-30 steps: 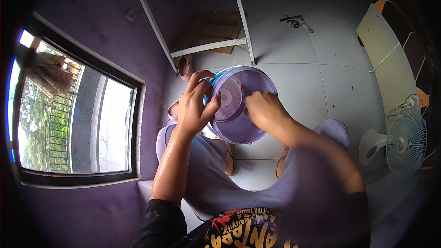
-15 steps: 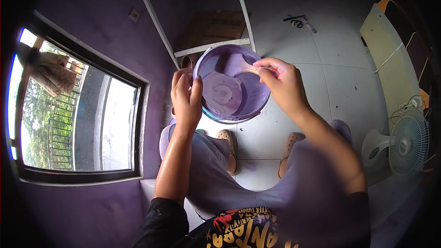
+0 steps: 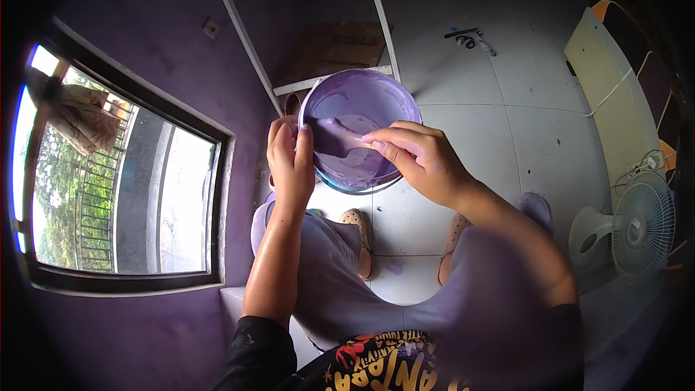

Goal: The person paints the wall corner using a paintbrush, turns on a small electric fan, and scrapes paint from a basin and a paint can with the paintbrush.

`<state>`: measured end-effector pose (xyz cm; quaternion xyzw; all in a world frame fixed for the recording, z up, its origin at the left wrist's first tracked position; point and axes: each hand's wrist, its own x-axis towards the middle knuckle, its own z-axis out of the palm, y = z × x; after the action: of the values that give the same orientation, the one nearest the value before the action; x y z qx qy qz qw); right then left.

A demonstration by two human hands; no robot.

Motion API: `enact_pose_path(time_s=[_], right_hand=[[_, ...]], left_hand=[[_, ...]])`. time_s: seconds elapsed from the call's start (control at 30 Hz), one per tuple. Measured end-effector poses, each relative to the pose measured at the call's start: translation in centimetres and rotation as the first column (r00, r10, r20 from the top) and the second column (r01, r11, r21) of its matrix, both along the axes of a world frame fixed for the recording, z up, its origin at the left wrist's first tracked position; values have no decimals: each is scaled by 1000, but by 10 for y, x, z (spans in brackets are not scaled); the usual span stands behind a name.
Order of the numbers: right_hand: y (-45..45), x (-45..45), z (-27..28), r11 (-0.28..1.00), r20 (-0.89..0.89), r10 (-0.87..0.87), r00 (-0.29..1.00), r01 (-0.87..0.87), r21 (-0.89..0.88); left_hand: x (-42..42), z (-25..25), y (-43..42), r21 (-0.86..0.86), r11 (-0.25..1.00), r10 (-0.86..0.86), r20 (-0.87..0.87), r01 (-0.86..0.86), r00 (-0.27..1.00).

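The pale tiled floor bore flat brown cardboard far left, small tools on the far side, a white fan at right and tan clogs nearer.

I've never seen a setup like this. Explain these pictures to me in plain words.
There is no machine here, just a person working with two bare hands. Every picture comes from one camera worn on the head, looking forward and down, so the arms reach in from the bottom.

The left hand holds a bucket by its rim; the inside is coated purple. The right hand grips a brush, its head inside the bucket.

On the tiled floor farther off lie small tools, too small to name surely. A fan stands at the right.
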<state>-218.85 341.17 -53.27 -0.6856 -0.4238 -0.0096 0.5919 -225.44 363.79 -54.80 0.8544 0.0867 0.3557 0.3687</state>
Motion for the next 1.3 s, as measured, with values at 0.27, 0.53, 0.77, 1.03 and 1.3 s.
enact_pose_path(time_s=[0.27, 0.53, 0.77, 1.03, 1.3], right_hand=[[-2, 17, -3, 961, -45, -266, 963, 268, 60], [-2, 17, -14, 954, -210, -283, 936, 297, 36], [-1, 0, 5, 999, 52, -32, 998, 33, -11], [-18, 31, 13, 945, -254, -218, 942, 269, 185], [-44, 36, 44, 933, -661, -32, 749, 260, 250]], left_hand=[[-3, 3, 5, -65, 997, 45, -67, -49, 997], [0, -1, 5, -17, 999, 42, -77, -44, 996], [-1, 0, 6, -65, 998, 20, -63, -24, 998], [-7, 9, 28, -147, 984, -117, -141, 96, 983], [-18, 13, 78, -496, 765, -553, -180, 410, 814]])
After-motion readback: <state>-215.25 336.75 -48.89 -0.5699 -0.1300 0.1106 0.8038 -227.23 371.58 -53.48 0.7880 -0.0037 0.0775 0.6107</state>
